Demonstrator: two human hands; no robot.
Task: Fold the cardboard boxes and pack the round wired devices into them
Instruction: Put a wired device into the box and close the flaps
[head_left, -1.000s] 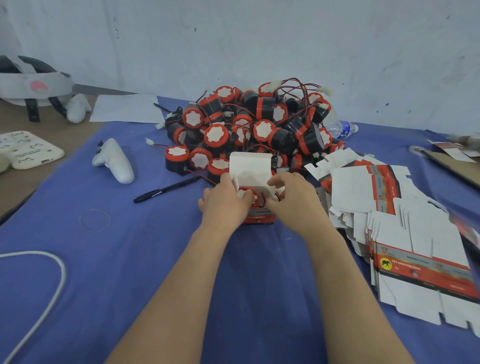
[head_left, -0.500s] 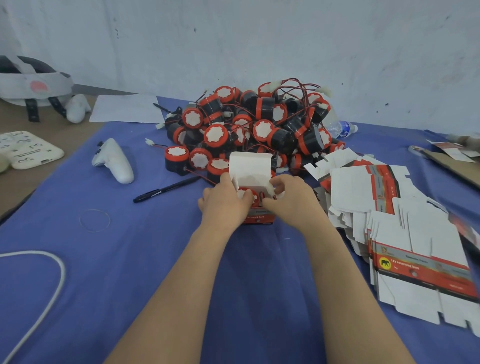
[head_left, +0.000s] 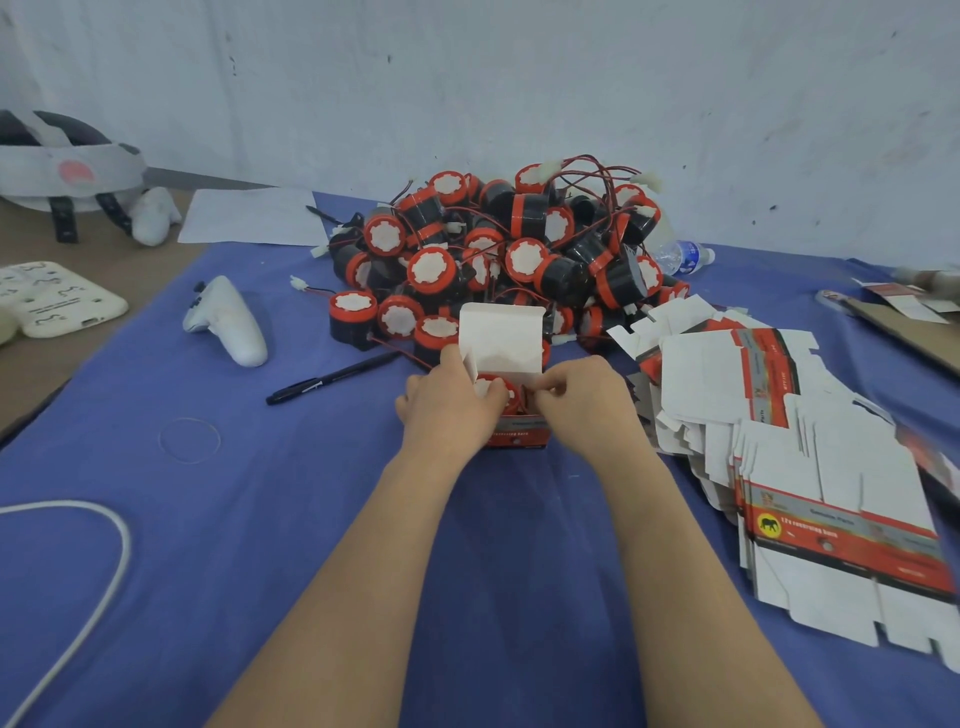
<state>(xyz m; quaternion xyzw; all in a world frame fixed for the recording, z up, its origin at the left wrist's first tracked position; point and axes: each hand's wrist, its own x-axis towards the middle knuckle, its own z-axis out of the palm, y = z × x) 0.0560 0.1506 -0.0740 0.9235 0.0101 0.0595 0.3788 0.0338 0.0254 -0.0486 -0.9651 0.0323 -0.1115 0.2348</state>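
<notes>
Cardboard box (head_left: 519, 437) stands open with a round device (head_left: 493, 388) seated inside; left hand (head_left: 448, 408) clasps its wall to steady it, right hand (head_left: 582, 410) pinches its rim.

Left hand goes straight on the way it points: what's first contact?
Left hand points forward into the open box, which it touches, with a round device inside. Beyond that, likely the device pile, though depth is unclear.

A scuffed white wall (head_left: 519, 78) backs the blue-covered table (head_left: 260, 545).
</notes>
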